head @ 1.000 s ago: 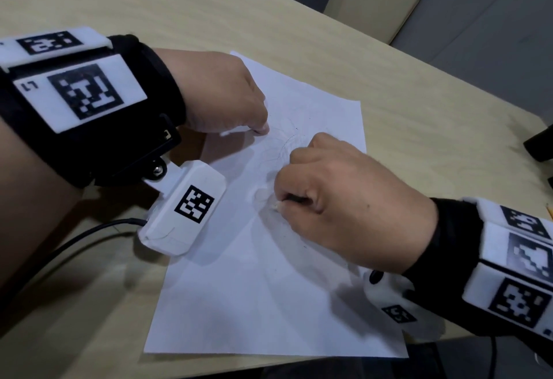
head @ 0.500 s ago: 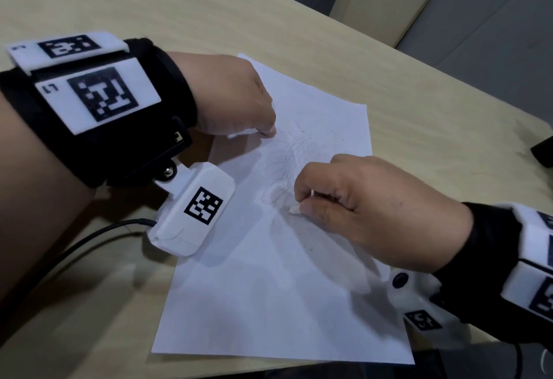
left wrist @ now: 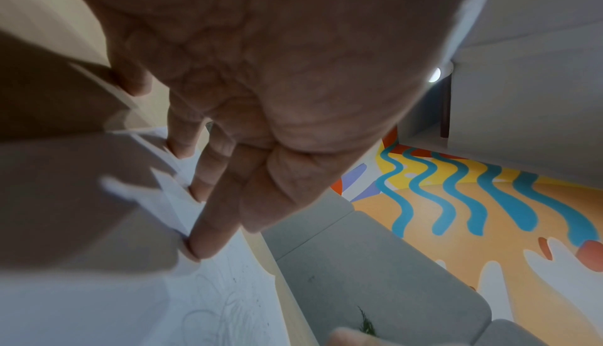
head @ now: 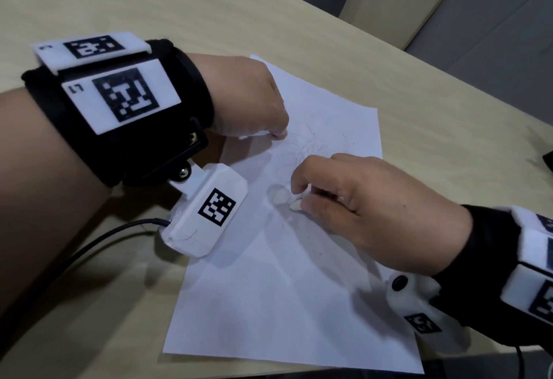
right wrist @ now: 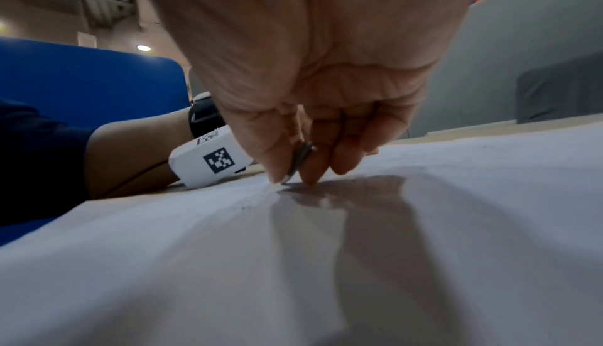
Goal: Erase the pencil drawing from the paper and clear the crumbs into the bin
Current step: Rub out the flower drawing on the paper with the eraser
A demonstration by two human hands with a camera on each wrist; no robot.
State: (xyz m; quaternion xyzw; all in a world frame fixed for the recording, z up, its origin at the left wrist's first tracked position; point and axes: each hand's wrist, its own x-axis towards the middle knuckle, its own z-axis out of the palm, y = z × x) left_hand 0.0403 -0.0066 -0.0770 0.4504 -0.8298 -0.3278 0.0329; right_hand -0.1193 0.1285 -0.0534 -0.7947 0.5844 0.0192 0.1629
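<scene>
A white sheet of paper lies on the light wooden table, with a faint pencil drawing in its upper half. My right hand pinches a small white eraser between thumb and fingers, its tip on the paper just below the drawing. The right wrist view shows the eraser as a thin grey-edged piece touching the paper. My left hand presses straight fingers on the paper's left edge, holding it down. A few dark crumbs dot the sheet.
Beige chairs stand beyond the far table edge. A black cable runs from the left wrist camera across the table. A dark object sits at the right edge. The paper's bottom edge reaches the table's near edge. No bin is in view.
My right hand with the eraser has slid right and slightly down along the drawing. The left hand stays pressed on the paper.
</scene>
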